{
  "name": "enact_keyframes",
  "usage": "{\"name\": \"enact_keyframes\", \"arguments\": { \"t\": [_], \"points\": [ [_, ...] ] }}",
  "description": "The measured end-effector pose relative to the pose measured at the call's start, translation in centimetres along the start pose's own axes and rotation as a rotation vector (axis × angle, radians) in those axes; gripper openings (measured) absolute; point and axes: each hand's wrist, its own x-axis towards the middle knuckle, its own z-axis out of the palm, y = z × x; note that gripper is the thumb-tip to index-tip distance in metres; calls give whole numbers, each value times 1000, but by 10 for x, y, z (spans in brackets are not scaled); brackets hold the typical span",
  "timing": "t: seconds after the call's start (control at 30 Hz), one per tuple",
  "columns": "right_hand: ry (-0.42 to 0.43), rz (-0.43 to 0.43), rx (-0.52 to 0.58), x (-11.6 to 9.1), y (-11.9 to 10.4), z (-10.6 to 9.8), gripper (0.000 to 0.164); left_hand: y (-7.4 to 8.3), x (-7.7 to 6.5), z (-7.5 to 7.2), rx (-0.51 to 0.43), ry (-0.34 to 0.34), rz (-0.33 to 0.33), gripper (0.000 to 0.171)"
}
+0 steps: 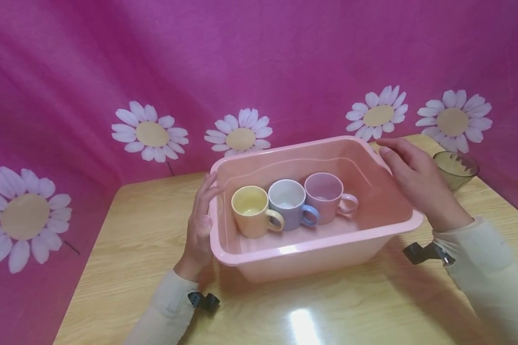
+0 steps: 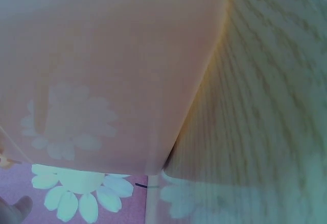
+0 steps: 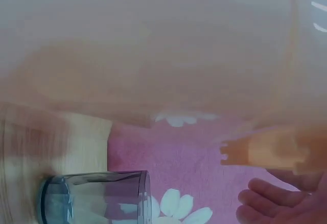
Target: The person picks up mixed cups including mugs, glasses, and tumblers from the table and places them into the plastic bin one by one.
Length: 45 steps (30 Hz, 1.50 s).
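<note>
A pink plastic basin (image 1: 311, 244) sits low over the wooden table, its long side slanting up to the right in the head view. Inside it, three mugs stand upright in a row: a yellow mug (image 1: 251, 215), a blue mug (image 1: 287, 203) and a pink mug (image 1: 323, 197), all with handles pointing right. My left hand (image 1: 198, 230) holds the basin's left rim. At the opposite end my right hand (image 1: 423, 179) grips the right rim, thumb on top and fingers outside. The basin's wall (image 2: 112, 55) fills most of the left wrist view.
A smoky glass bowl (image 1: 455, 170) stands behind my right hand near the table's right edge; its ribbed side (image 3: 97, 198) also shows in the right wrist view. Behind the wooden table (image 1: 134, 230) hangs a magenta cloth (image 1: 241, 57) with white daisies.
</note>
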Motion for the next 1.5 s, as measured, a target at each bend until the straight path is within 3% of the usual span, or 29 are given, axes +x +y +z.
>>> {"name": "enact_keyframes", "arguments": {
  "t": [0.27, 0.43, 0.67, 1.0, 1.27, 1.5],
  "points": [
    [65, 103, 42, -2, 9, 0, 49, -1, 0, 0, -14, -14, -9, 58],
    [106, 118, 62, -3, 15, 1, 49, -2, 0, -1, -1, -9, -8, 61],
    [76, 209, 77, -7, 28, -2, 52, 1, -1, -1, 2, -16, -13, 60],
    [87, 214, 68, 1, 43, -4, 55, 2, 0, -2, -13, -6, 9, 55],
    [40, 222, 117, 4, 51, -11, 58, 3, -1, -2, 2, -17, -13, 56],
    [-9, 276, 127, 5, 56, -14, 61, 1, 0, -2, 1, -11, 20, 60]
  ]
}}
